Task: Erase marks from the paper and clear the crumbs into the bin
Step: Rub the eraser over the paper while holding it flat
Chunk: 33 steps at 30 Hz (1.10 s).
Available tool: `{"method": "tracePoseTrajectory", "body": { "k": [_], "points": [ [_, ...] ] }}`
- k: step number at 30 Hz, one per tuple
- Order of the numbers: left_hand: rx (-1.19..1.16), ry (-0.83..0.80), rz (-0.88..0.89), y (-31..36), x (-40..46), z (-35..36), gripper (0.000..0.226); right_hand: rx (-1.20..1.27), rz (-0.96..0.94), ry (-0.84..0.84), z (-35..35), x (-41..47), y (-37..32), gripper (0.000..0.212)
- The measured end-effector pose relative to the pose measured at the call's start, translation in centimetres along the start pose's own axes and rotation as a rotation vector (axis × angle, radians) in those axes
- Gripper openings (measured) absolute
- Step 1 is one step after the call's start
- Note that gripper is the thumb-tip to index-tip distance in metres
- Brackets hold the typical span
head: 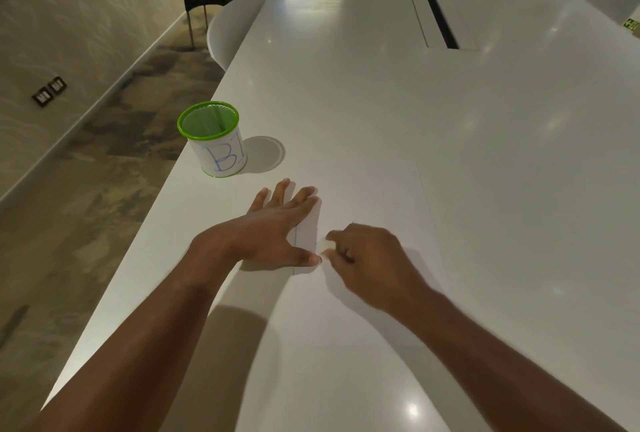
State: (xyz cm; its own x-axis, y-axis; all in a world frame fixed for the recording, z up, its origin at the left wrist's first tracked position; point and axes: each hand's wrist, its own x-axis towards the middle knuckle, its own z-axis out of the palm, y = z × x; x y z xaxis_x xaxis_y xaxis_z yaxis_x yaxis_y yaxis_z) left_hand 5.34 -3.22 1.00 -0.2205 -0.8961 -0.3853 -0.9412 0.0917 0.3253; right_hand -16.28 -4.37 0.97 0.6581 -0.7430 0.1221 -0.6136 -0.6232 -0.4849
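Stretching away from the viewer, a long white table (450, 154) is carrying a white sheet of paper (374, 210), hard to tell from the tabletop. Left of the paper, near the table's edge, a green-rimmed mesh bin (214, 139) is standing upright, showing blue handwritten letters "BI". On the paper's left edge the left hand (277, 227) is pressing flat, fingers spread, holding nothing. Just right of it, the right hand (367, 258) is pinching a small pale eraser (326, 244) against the paper.
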Motion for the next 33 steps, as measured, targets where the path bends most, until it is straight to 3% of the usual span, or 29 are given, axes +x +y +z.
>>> {"method": "tracePoseTrajectory", "body": {
  "k": [5, 10, 17, 23, 27, 33],
  "points": [
    [-0.002, 0.008, 0.004, -0.1, -0.1, 0.1, 0.104, -0.114, 0.247, 0.196, -2.0, 2.0, 4.2, 0.025],
    [-0.001, -0.005, -0.001, -0.1, 0.0, 0.1, 0.105, -0.026, 0.041, 0.062, -0.4, 0.1, 1.0, 0.027],
    [-0.009, -0.002, -0.001, 0.0, -0.1, 0.1, 0.104, -0.179, 0.336, 0.259, -3.2, 2.4, 7.6, 0.024],
    [-0.009, -0.005, -0.006, 0.1, 0.0, 0.0, 0.105, -0.096, 0.142, 0.16, -1.4, 0.8, 4.4, 0.019],
    [-0.006, -0.005, -0.016, 0.2, -0.1, 0.0, 0.105, -0.159, 0.3, 0.235, -3.1, 1.7, 7.8, 0.026],
    [0.111, 0.0, 0.004, 1.9, 0.8, -0.8, 0.096, -0.129, 0.315, 0.232, -3.1, 1.7, 8.1, 0.027]
  ]
}}
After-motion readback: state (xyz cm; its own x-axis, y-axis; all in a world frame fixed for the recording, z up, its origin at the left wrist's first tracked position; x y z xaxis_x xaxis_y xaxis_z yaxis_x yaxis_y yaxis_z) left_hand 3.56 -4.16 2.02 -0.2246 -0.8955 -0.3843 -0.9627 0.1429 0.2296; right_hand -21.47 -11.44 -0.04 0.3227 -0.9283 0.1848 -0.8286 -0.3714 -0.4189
